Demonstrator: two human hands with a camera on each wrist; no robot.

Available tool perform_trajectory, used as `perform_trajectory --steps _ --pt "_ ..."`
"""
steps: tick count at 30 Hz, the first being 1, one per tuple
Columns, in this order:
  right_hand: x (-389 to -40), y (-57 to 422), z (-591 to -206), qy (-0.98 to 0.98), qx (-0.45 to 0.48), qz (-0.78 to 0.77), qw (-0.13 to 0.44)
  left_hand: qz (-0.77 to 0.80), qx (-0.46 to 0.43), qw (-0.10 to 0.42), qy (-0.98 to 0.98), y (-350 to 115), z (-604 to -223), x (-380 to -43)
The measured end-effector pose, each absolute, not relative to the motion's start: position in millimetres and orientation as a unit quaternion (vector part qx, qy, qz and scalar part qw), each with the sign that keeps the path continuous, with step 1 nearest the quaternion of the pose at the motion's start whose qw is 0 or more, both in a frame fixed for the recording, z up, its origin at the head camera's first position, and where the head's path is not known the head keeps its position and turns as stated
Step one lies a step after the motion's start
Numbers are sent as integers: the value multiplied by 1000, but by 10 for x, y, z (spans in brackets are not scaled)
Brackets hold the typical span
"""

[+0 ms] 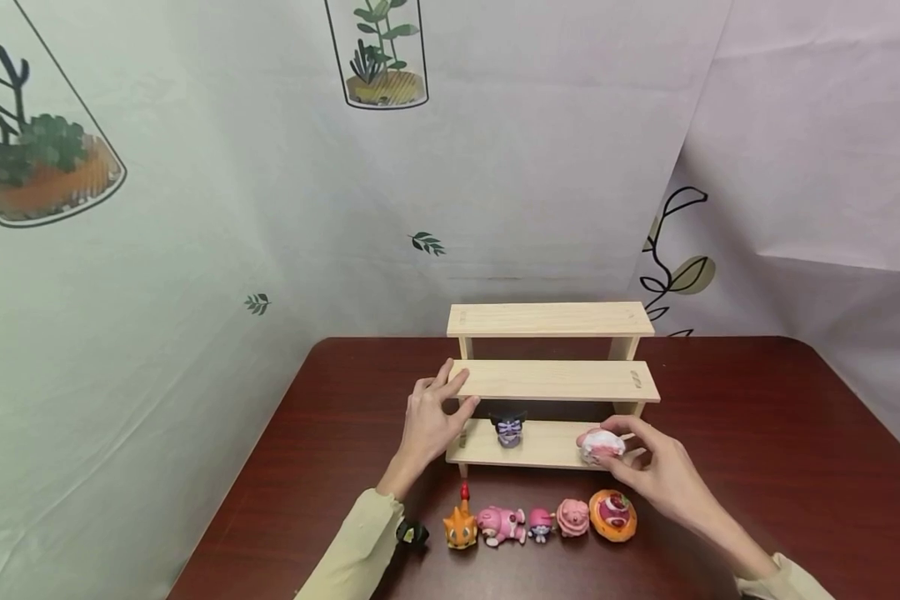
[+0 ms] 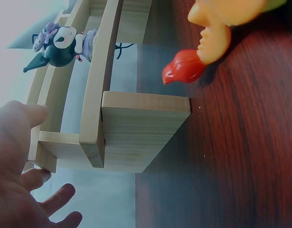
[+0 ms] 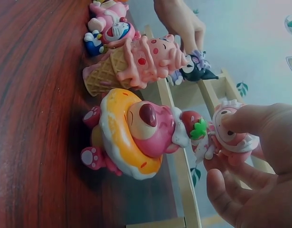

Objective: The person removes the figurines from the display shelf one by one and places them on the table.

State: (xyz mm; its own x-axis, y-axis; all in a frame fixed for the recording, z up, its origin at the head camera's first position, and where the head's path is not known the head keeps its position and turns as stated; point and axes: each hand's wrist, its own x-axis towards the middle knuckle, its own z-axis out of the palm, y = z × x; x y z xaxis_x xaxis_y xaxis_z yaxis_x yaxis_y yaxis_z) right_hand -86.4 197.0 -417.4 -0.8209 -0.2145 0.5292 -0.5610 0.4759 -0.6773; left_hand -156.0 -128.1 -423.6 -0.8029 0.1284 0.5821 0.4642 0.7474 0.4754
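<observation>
A stepped wooden display shelf point(image 1: 555, 380) with three tiers stands on the table. My left hand point(image 1: 429, 421) holds the left end of its middle tier, thumb at the front edge and fingers spread around the end. My right hand point(image 1: 656, 467) pinches a pink-and-white figurine point(image 3: 227, 130) between thumb and fingers, over the right part of the lowest tier point(image 1: 543, 450). To its left on that tier stands a black-and-purple figurine point(image 1: 508, 429). In the right wrist view, a pink bear figurine in an orange doughnut ring point(image 3: 150, 126) stands close below the held one.
A row of figurines lines the table before the shelf: a dark one point(image 1: 412, 534), an orange one with a red-tipped tail point(image 1: 461, 529), a pink bear point(image 1: 501, 525), a small pink-and-blue one point(image 1: 541, 525) and a pink ice-cream cone point(image 1: 572, 517). A printed cloth point(image 1: 532, 167) hangs behind.
</observation>
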Motion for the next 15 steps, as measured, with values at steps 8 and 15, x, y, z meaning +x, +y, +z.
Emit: perform_trajectory --steps 8,15 --pt "-807 2043 -4187 -844 221 451 191 -314 -164 265 -897 -1283 -4247 -1575" --pt "-750 2109 -4178 -844 220 457 171 -313 -165 267 -896 -1284 -4242 -1568"
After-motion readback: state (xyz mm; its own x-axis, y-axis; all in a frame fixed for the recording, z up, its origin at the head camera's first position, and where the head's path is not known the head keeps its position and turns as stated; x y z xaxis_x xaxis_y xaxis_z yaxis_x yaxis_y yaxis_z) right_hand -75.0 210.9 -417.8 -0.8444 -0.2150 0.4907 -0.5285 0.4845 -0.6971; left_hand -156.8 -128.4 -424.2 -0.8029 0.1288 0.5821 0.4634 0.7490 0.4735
